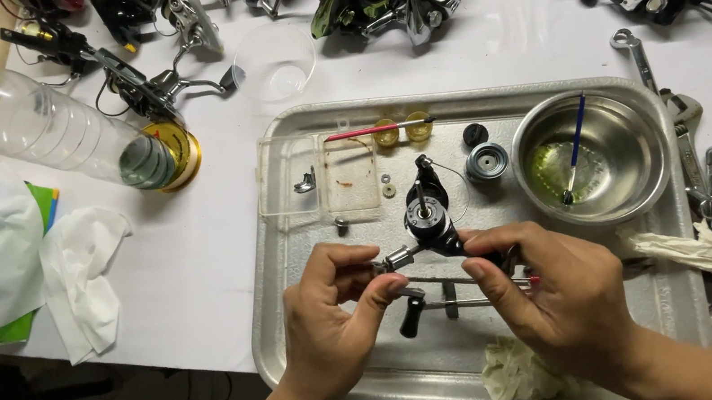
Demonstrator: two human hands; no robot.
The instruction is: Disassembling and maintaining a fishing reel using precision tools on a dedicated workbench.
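Gripping a black reel body (431,218), both hands (441,303) over a metal tray (299,324) on a white-covered table (191,256).

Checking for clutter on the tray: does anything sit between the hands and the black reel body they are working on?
Nothing visible does. The left hand and right hand already grip the black reel body directly, above the metal tray.

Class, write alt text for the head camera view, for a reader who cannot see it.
Two bare hands, left hand and right hand, hold a black fishing reel body over a metal tray. The tray also carries a steel bowl with a blue brush, a clear plastic box and small parts.
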